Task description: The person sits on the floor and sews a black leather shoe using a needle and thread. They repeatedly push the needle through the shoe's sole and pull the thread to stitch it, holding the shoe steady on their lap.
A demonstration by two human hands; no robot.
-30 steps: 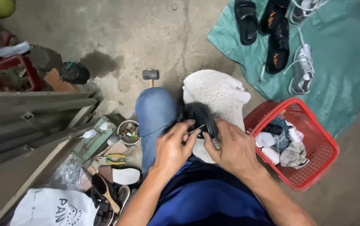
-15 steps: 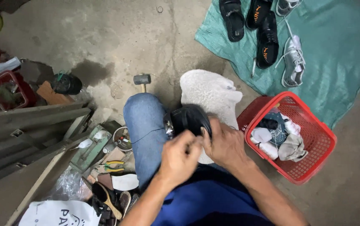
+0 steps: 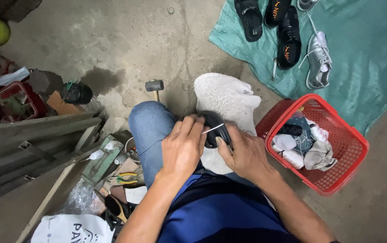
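From the head camera, looking straight down, the person sits on the bare concrete floor point(image 3: 126, 40) with a knee in blue denim raised. Across the lap lies a white fleecy cloth point(image 3: 227, 101), and on it rests a black shoe point(image 3: 211, 130), held between both hands.

The left hand point(image 3: 182, 146) lies over the near side of the black shoe, fingers curled and closed upon it. The right hand point(image 3: 243, 155) grips the shoe's other side; its thumb and forefinger are pinched narrowly, and a thin pale strand point(image 3: 213, 128) runs from them across the shoe. Whether that strand is thread or a slim needle I cannot tell at this size.

Just beside the right hand stands a red plastic mesh basket point(image 3: 346, 135) holding white and grey rags. Beyond it a green tarpaulin sheet point(image 3: 364, 49) is spread on the floor, bearing black sandals point(image 3: 288, 36) and a silver-grey laced sneaker point(image 3: 317, 60). Near the raised knee lies a small hammer point(image 3: 154, 86). To the left, grey metal bars point(image 3: 31, 139) lean, with yellow-handled pliers point(image 3: 123, 178) among the clutter of tools.
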